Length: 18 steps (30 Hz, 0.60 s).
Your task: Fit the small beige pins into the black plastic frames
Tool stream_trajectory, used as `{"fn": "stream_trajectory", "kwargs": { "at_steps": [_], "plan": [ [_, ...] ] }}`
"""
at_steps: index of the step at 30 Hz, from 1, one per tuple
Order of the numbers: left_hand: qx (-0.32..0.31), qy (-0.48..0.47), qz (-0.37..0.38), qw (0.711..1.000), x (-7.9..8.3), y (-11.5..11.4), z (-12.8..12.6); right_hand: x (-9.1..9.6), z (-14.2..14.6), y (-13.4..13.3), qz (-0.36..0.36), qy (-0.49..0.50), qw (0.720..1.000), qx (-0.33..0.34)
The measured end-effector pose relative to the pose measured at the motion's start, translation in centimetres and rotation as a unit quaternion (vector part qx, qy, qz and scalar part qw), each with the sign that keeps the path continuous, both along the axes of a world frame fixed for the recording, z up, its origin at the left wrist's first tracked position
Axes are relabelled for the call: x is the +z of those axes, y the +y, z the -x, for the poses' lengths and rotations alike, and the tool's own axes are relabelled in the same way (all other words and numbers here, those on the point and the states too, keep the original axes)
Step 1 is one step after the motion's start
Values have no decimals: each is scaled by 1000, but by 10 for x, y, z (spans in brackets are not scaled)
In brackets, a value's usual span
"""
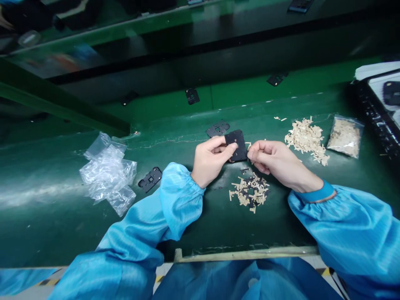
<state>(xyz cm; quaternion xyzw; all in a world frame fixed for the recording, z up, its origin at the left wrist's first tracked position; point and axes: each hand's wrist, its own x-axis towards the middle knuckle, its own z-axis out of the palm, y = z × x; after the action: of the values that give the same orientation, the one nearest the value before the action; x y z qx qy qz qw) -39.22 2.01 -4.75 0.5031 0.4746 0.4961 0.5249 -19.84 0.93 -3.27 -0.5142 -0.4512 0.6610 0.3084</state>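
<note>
The left hand [210, 161] grips one black plate [236, 146], the right hand [271, 158] closed to a pinch just to its right; on the green belt [193, 225] lie one further plate [218, 129] beyond, another [150, 179] left, one heap of tan strips [249, 192] near, and a larger heap [306, 139] right.

A green-topped desk [200, 225] carries a heap of tan strips mixed with black scraps [249, 192], a larger pile of tan strips [306, 139] just beside a clear zip bag packed with more [345, 136], crumpled clear plastic bags [108, 173] and a black cut-out plate [150, 179]. A second plate [218, 129] lies toward the far side, and a black tray [371, 108] sits at the right edge.
</note>
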Motion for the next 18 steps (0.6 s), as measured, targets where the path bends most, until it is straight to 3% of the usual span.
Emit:
{"fn": "stream_trajectory", "kwargs": {
  "at_steps": [7, 18],
  "plan": [
    [-34, -74, 73, 994, -6, 3, 4, 0, -4, 1, -7, 45, 999, 7],
    [-97, -134, 107, 980, -7, 4, 8, 6, -3, -2, 5, 123, 992, 36]
  ]
}}
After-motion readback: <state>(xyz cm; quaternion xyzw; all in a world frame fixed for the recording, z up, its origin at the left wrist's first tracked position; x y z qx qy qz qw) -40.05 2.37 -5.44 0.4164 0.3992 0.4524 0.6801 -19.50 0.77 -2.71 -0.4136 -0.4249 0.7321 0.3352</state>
